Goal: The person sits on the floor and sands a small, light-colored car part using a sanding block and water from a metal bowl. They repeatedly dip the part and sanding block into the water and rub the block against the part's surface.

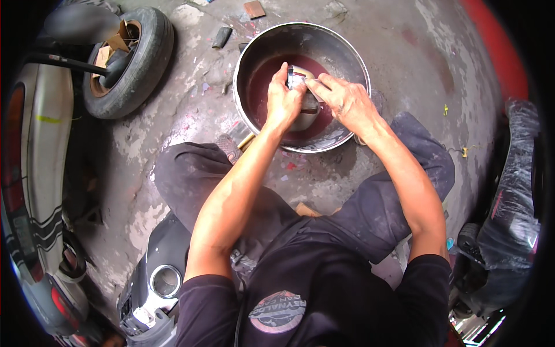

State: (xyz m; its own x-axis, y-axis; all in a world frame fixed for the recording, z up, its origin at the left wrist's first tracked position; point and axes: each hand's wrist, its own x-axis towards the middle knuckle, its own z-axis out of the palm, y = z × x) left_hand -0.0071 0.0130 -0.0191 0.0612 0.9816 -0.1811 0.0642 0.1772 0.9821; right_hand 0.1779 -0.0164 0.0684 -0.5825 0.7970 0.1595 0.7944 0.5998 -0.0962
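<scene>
Both my hands are over a large round metal basin (347, 52) that holds dark reddish liquid. My left hand (282, 101) and my right hand (342, 101) together grip a small grey metal part (303, 98) held above the liquid. The fingers of both hands close around its shiny upper end. The lower half of the part is dark and partly hidden between my palms. I sit low behind the basin with my knees (185, 173) spread to either side in dark trousers.
A small tyre (147, 63) with cardboard scraps inside lies on the stained concrete floor at the upper left. A motorcycle body panel (40, 156) runs along the left edge. A dark fairing with a round opening (165, 280) sits at lower left, plastic-wrapped parts (514, 191) at right.
</scene>
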